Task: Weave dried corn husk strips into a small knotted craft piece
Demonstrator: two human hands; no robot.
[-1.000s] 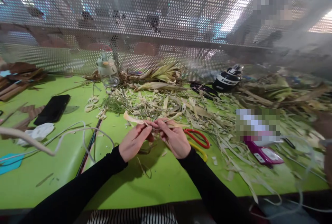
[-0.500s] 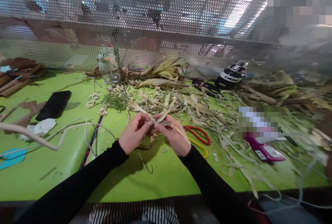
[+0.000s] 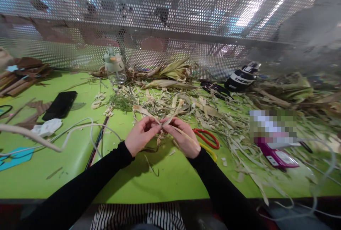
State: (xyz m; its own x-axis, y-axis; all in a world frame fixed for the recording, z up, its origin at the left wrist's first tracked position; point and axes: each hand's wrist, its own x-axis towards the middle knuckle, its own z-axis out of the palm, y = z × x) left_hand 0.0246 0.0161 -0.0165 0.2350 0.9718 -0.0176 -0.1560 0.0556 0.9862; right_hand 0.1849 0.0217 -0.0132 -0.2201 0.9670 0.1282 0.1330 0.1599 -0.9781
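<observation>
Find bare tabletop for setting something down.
Bare: green tabletop between left sleeve and right sleeve, along the front edge; also between blue paper and left sleeve, twig aside. Crowded: husk scraps beyond left hand and right hand, reaching the magenta device.

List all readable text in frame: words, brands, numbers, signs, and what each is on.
"ENCO…": black bottle; first letter and ending uncertain.
Smaller mark lower on that bottle: too small to read.
Magenta device: white marks, too small to read.
Pixelated patch beside it: unreadable.
</observation>
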